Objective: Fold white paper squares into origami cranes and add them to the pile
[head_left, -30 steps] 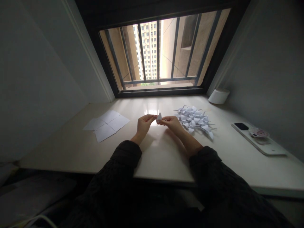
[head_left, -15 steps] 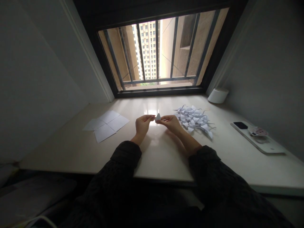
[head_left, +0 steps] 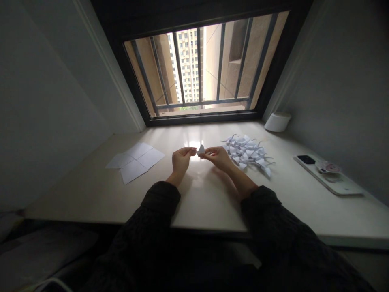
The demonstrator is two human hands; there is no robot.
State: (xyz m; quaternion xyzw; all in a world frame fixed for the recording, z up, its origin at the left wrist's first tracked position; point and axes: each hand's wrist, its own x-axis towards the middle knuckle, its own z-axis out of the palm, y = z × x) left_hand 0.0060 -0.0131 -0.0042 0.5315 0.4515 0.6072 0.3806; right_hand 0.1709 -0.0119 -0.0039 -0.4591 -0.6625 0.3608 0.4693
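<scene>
Between my two hands, above the middle of the white sill, is a small folded paper crane (head_left: 201,149) with a pointed part sticking up. My left hand (head_left: 181,159) pinches its left end between thumb and fingertips. On the other side my right hand (head_left: 219,157) grips the right end, fingers closed. The fingers cover much of the crane's lower part. Just beyond my right hand lies a heap of folded white paper cranes (head_left: 247,151). Flat to the left of my hands are several square paper sheets (head_left: 136,160), partly overlapping.
A phone (head_left: 325,176) with a round grip on its back lies at the right. A white rounded object (head_left: 277,122) stands in the far right corner by the wall. The barred window (head_left: 200,69) rises behind the sill (head_left: 209,202), whose front edge is near my forearms.
Both hands keep their pinch on the paper crane, with only a slight shift of the fingers. The whole view has moved a little.
</scene>
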